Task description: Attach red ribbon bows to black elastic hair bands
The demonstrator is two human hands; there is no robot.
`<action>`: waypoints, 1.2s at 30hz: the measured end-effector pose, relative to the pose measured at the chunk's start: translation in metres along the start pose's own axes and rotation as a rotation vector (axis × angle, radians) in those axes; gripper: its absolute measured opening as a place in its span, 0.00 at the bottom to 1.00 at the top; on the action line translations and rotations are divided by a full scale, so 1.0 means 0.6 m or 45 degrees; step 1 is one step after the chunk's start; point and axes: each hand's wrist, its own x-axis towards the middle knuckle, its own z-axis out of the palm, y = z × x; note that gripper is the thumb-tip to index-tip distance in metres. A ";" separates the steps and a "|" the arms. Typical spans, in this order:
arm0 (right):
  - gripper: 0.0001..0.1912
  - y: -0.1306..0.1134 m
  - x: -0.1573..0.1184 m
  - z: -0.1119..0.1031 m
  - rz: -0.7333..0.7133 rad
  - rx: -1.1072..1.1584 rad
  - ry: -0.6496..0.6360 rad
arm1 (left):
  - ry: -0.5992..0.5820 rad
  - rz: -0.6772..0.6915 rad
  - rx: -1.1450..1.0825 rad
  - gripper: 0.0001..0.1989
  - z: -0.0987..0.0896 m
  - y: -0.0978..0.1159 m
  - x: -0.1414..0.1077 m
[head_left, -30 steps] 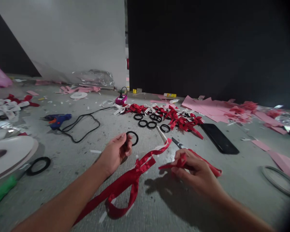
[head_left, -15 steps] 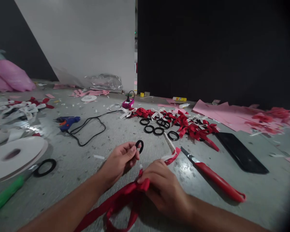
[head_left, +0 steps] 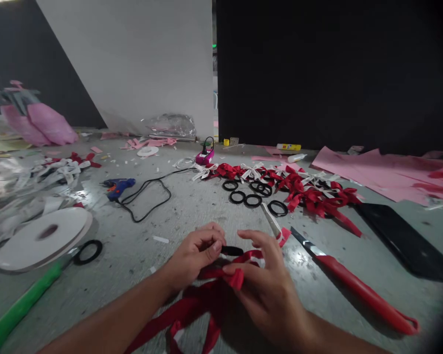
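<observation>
My left hand (head_left: 195,255) pinches a black ring-shaped hair tie (head_left: 232,251), seen edge-on, between thumb and fingers. Close on its right, my right hand (head_left: 273,285) grips a red ribbon (head_left: 237,279) with the thumb; its index finger is raised and curved. More of the ribbon loops down under both hands to the bottom edge. A white strip with a red end (head_left: 284,237) lies just beyond my right hand. Several loose black hair ties (head_left: 253,200) lie ahead, in front of a pile of red and white ribbon bows (head_left: 299,189).
A red-handled knife (head_left: 365,290) and a black flat tray-like piece (head_left: 402,241) lie at right. At left are a green-handled knife (head_left: 25,307), a white ribbon spool (head_left: 25,246) and a blue glue gun (head_left: 120,188) with its cord. Pink sheets (head_left: 369,172) lie back right.
The hair tie has come down and towards my right hand, turning edge-on. My right hand's fingers have spread and lifted while the ribbon stays in it. The view has shifted slightly left.
</observation>
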 end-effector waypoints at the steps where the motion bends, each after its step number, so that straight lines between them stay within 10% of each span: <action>1: 0.08 0.001 0.002 0.000 0.027 0.001 -0.013 | -0.010 0.021 0.009 0.19 0.001 0.002 0.000; 16: 0.06 0.003 0.001 0.003 0.208 0.078 0.005 | 0.388 -0.336 -0.525 0.20 0.009 -0.020 0.011; 20: 0.10 -0.008 0.009 -0.003 0.181 0.197 -0.089 | 0.424 -0.335 -0.685 0.18 0.006 -0.015 0.018; 25: 0.08 -0.017 0.048 -0.044 0.616 0.402 -0.500 | 0.467 -0.384 -0.687 0.17 0.006 -0.008 0.019; 29: 0.13 -0.002 0.064 -0.082 0.422 0.044 -0.972 | 0.476 -0.385 -0.698 0.18 0.008 -0.005 0.020; 36: 0.10 0.013 0.055 -0.099 0.168 -0.492 -0.942 | 0.382 -0.374 -0.606 0.20 0.003 -0.014 0.019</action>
